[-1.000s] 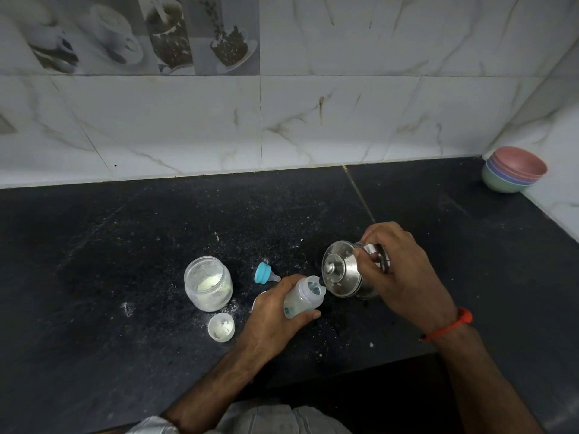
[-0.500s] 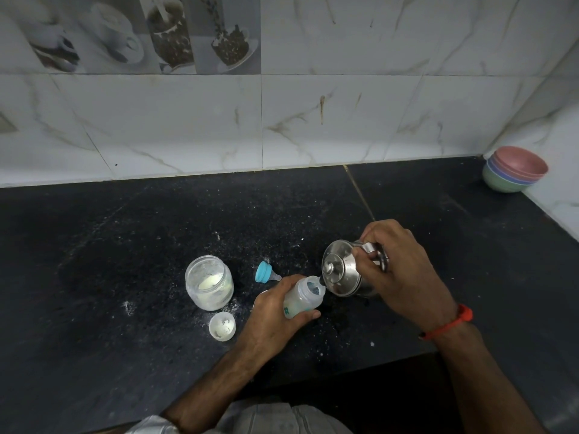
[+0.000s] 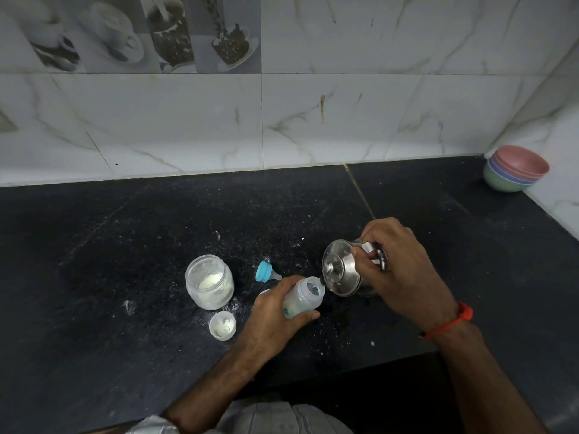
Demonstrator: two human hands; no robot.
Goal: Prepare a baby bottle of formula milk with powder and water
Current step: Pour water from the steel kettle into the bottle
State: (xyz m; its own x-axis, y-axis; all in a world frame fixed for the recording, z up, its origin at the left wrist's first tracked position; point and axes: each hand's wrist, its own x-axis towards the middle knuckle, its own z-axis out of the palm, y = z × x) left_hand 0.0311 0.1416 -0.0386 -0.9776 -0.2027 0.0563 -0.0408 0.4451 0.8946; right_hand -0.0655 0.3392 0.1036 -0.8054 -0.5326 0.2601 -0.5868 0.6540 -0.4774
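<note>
My left hand (image 3: 272, 311) grips a clear baby bottle (image 3: 305, 296), tilted with its open mouth toward the right. My right hand (image 3: 404, 274) holds a small steel kettle (image 3: 340, 270) by its handle, tipped left so its spout touches the bottle's mouth. An open glass jar (image 3: 209, 281) with white powder inside stands to the left. A blue-ringed teat (image 3: 265, 272) lies between the jar and the kettle. A white jar lid (image 3: 222, 325) lies in front of the jar.
Spilled powder speckles the black countertop (image 3: 125, 245) around the jar. Stacked pastel bowls (image 3: 513, 169) sit in the far right corner against the marble-tiled wall (image 3: 282, 120). The counter's front edge runs just below my wrists.
The kettle has tipped a little further toward the bottle, and its spout now meets the bottle's mouth. Both hands stay in nearly the same place.
</note>
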